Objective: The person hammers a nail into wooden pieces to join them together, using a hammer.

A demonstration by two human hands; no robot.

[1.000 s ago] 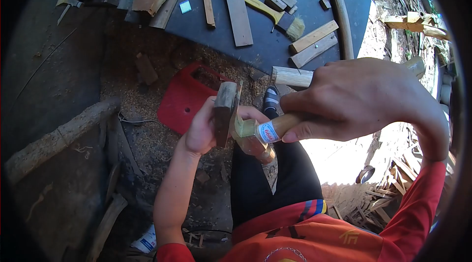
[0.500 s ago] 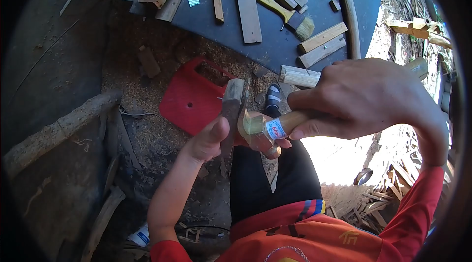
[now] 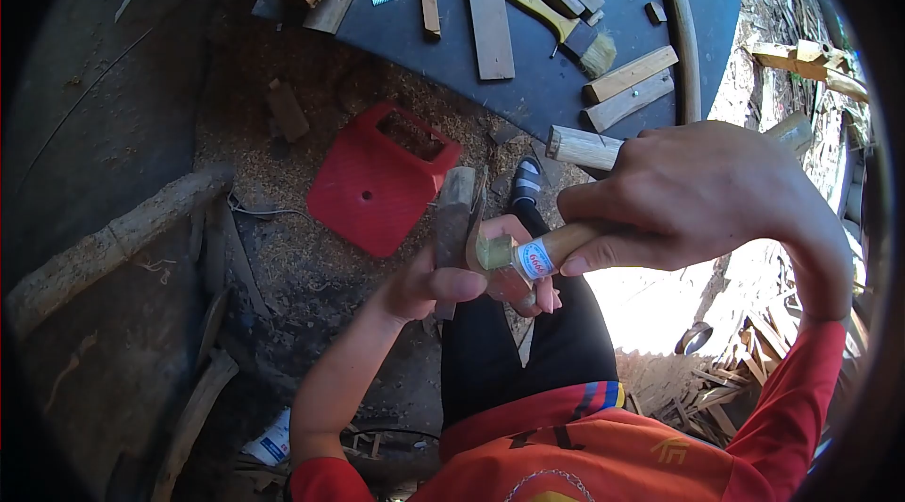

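My right hand point(image 3: 693, 196) is wrapped round the wooden handle point(image 3: 570, 240) of a tool with a white, red and blue label. A pale round stick point(image 3: 580, 148) runs behind the same hand and comes out at its far side. At the tool's head is a yellowish block point(image 3: 496, 252) with a thin curved edge. My left hand point(image 3: 438, 285) closes on a narrow, flat wooden piece point(image 3: 455, 210), dark lower down, right against that head. Its thumb lies across the piece, and its other fingers show beneath the tool head.
On the dark table point(image 3: 556, 101) lie wooden strips point(image 3: 485, 12), a yellow-handled paintbrush point(image 3: 537, 7) and a long-handled hammer point(image 3: 681, 31). A red plastic stool point(image 3: 368, 191) stands on the shaving-strewn floor. A rough log point(image 3: 118, 238) is at left, wood scraps point(image 3: 754, 351) at right.
My left thumb has come down from upright and now lies across the wooden piece. The piece and the tool head have shifted slightly right and down. My right hand keeps its grip.
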